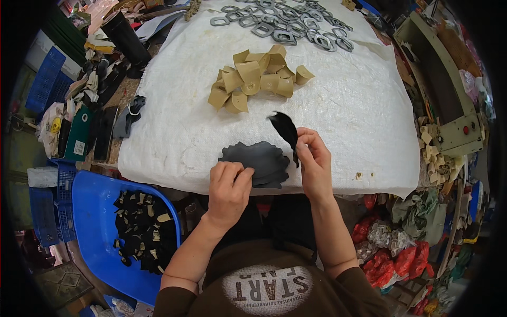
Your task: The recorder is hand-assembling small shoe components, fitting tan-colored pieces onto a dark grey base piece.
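At the table's front edge lies a fanned stack of thin dark grey pieces [264, 161] with scalloped edges. My left hand [231, 190] is closed at its left side, fingers curled onto the stack; its thumb tip shows on top. To the right, my right hand [315, 161] pinches a thin black curved piece [285, 128] between thumb and fingers. This piece stands raised above the white sheet, apart from the stack, its far end bent to the left. Beyond both hands sits a heap of curved tan pieces [248, 76].
A white woven sheet [359, 105] covers the table. Grey ring-shaped pieces [282, 36] spread across its far end. At lower left stands a blue tub [95, 211] with small black and tan pieces. A black cylinder [125, 39] is far left; a box-like machine [459, 132] stands right.
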The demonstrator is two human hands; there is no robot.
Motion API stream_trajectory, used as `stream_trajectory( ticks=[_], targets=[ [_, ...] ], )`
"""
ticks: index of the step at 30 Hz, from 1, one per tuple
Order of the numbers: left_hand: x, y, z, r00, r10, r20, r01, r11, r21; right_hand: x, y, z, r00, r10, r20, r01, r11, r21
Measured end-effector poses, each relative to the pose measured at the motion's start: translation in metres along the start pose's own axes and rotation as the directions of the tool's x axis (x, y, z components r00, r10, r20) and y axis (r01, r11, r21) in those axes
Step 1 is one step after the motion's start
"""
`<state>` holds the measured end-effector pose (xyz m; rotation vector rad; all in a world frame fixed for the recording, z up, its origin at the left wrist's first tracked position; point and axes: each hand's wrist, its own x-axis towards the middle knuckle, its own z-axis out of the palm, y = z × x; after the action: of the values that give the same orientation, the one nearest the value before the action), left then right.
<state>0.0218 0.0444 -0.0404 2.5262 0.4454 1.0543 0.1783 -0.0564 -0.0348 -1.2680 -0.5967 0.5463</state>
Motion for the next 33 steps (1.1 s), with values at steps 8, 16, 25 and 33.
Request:
stream_trajectory(
  ticks=[8, 16, 25, 33],
  targets=[
    [-0.007, 0.000, -0.007, 0.998, 0.029, -0.057, -0.024, 0.996, 0.091, -0.013, 0.004, 0.029, 0.907, -0.317, 0.276, 0.420, 0.712, -0.562],
    [-0.011, 0.002, -0.014, 0.987, 0.133, -0.094, -0.132, 0.991, 0.020, -0.005, 0.006, 0.031, 0.889, -0.154, 0.430, 0.437, 0.561, -0.703],
    [-0.003, 0.005, -0.017, 0.979, -0.201, -0.029, 0.195, 0.969, -0.152, -0.007, -0.010, 0.005, 0.993, -0.114, -0.039, 0.112, 0.992, -0.057],
    [0.016, 0.023, -0.019, 0.950, -0.220, 0.221, 0.307, 0.789, -0.532, -0.006, -0.039, 0.016, 0.769, -0.343, 0.540, 0.610, 0.648, -0.457]
  ],
)
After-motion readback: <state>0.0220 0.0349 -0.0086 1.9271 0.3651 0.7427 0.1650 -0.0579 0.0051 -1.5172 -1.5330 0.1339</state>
